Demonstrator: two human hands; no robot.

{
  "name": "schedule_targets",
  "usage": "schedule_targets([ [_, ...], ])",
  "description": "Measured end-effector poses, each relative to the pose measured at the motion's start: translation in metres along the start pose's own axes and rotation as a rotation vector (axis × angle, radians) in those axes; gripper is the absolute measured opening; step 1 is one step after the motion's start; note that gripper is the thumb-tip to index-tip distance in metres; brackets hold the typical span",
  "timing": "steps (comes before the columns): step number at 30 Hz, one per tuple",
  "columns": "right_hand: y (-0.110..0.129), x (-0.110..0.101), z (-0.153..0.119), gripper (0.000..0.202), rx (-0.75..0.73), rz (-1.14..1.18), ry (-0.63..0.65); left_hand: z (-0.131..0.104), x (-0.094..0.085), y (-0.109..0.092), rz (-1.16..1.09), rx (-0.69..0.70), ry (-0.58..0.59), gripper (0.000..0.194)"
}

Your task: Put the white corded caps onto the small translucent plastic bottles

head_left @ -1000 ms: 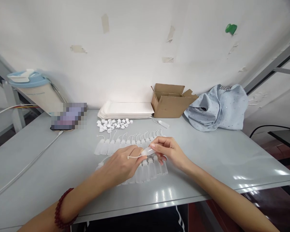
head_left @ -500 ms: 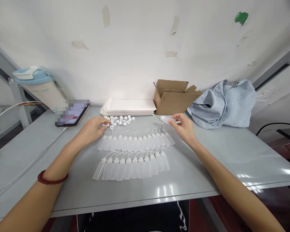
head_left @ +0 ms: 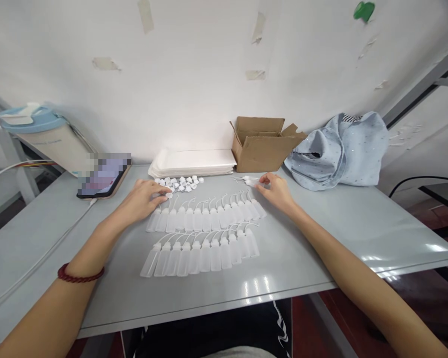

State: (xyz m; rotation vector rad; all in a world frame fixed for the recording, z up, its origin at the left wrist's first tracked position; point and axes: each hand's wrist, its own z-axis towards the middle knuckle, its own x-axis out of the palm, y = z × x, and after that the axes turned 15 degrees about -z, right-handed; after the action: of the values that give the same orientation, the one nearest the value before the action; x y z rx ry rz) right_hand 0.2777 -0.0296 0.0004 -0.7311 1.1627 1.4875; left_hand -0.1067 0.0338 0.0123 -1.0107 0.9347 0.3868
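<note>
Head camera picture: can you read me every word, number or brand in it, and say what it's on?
No words can be read.
Tumbler: small blue lettering, too blurred to read.
Phone: screen pixelated, nothing readable.
Squeeze bottles: no writing visible.
Cardboard box: no writing visible.

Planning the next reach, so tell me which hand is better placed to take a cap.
Left, I'd judge: the left hand is at the edge of the caps, while the right hand is farther off, beside the box.
</note>
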Motion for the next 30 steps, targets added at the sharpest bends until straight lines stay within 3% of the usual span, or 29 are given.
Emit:
schedule_targets([
  [8, -0.010, 0.009, 0.005, 0.009, 0.002, -0.054, -0.031, 0.000, 0.001, 0.000, 0.007, -0.021, -0.009, 0.035],
  [15, 0.002, -0.002, 0.001, 0.011, -0.012, -0.063, -0.052, -0.006, -0.015, -0.025, 0.031, -0.071, -0.026, 0.026],
  [19, 0.017, -0.018, -0.009, 0.005, -0.086, -0.011, 0.081, -0.009, -0.016, -0.041, 0.036, -0.093, -0.095, 0.022],
  [25, 0.022, -0.047, -0.019, 0.013, -0.142, 0.024, 0.443, -0.013, -0.012, -0.059, -0.013, -0.043, -0.201, 0.021],
  [30, 0.018, -0.053, -0.018, 0.018, -0.140, 0.000, 0.546, -0.018, 0.004, -0.079, -0.179, -0.056, -0.263, 0.022],
])
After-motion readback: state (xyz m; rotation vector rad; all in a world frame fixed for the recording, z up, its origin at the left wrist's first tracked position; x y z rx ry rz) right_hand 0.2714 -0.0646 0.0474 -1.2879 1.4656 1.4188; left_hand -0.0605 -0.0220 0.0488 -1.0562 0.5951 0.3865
